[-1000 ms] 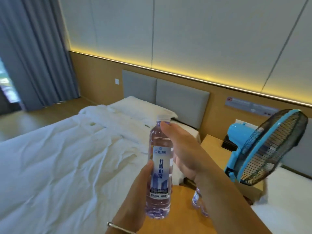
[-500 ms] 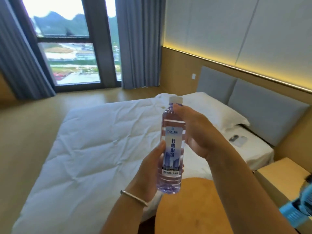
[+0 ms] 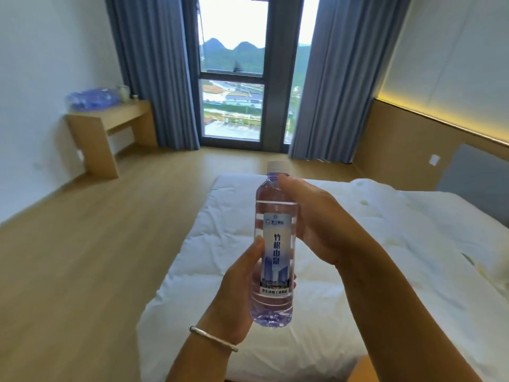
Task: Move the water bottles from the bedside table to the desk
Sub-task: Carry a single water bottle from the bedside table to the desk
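Note:
I hold one clear water bottle (image 3: 275,244) upright in front of me, white cap on top, a white and blue label on its front. My left hand (image 3: 239,293) grips its lower half, thumb on the label's left side. My right hand (image 3: 311,219) grips the upper half from the right, thumb near the neck. The wooden desk (image 3: 110,119) stands against the left wall, far off, with a pack of bottles in bluish wrap (image 3: 92,99) on it. The bedside table is out of view.
A white bed (image 3: 358,257) fills the right and lower middle. Bare wooden floor (image 3: 96,244) runs between the bed and the desk. A tall window (image 3: 232,78) with blue-grey curtains is at the far end. A kettle (image 3: 124,92) stands at the desk's far end.
The view has swung left, from the headboard and bedside table with the blue fan to the window and desk. The bottle stays upright in both hands.

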